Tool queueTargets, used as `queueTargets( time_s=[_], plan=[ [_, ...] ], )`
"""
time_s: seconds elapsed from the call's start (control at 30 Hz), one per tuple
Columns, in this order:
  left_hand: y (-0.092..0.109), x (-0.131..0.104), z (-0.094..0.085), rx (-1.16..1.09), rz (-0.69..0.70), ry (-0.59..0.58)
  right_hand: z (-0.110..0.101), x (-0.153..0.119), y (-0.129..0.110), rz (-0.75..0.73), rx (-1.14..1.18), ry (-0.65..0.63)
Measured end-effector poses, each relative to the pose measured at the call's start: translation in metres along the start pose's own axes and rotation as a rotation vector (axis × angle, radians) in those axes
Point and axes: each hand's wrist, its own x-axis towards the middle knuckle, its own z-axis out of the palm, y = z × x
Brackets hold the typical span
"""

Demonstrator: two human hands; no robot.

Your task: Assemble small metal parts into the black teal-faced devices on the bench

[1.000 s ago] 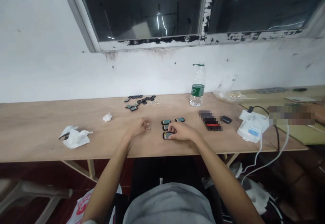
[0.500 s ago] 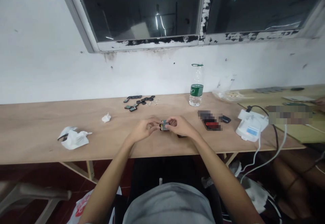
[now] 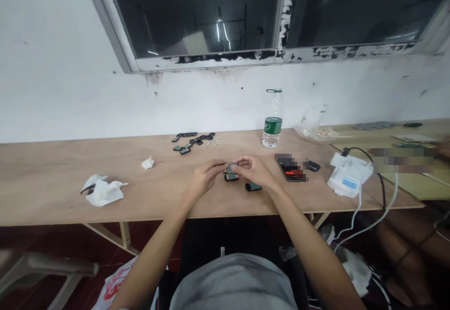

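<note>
Btwn L hand (image 3: pixel 203 178) & R hand (image 3: pixel 253 171), dark-edged device (image 3: pixel 231 170) partly hidden.

On the table (image 3: pixel 154 197): tissues (image 3: pixel 105 193) left of the left hand (image 3: pixel 201 178); modules (image 3: pixel 184 151) beyond it; bottle (image 3: pixel 272 125) beyond the right hand (image 3: pixel 256 171); phone (image 3: pixel 293 174), then box (image 3: pixel 346 175), right of that hand.

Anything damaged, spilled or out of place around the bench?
Yes: the window frame looks damaged, its white surface broken by ragged black patches. A crumpled white paper and a smaller wad lie left of the left hand, looking like litter. I see no spill; the bottle stands upright.
</note>
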Motion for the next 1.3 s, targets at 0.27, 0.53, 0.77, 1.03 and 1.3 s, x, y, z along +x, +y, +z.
queueTargets(
  time_s=[0.27,0.53,0.77,1.03,1.3],
  plan=[
    [0.003,0.004,-0.002,-0.038,-0.008,0.018,-0.001,-0.001,-0.004,0.036,0.047,0.023],
    [0.004,0.004,-0.006,-0.063,-0.089,0.025,-0.003,0.002,0.002,0.075,0.027,-0.010],
    [-0.025,-0.001,-0.019,-0.088,-0.487,0.008,-0.006,0.004,0.022,0.099,-0.268,-0.163],
    [-0.080,-0.029,-0.021,-0.365,-0.751,-0.259,-0.003,0.001,0.027,0.169,-0.583,-0.354],
    [-0.088,-0.037,-0.006,-0.393,-0.806,-0.393,-0.001,0.000,0.026,0.131,-0.766,-0.314]
  ],
)
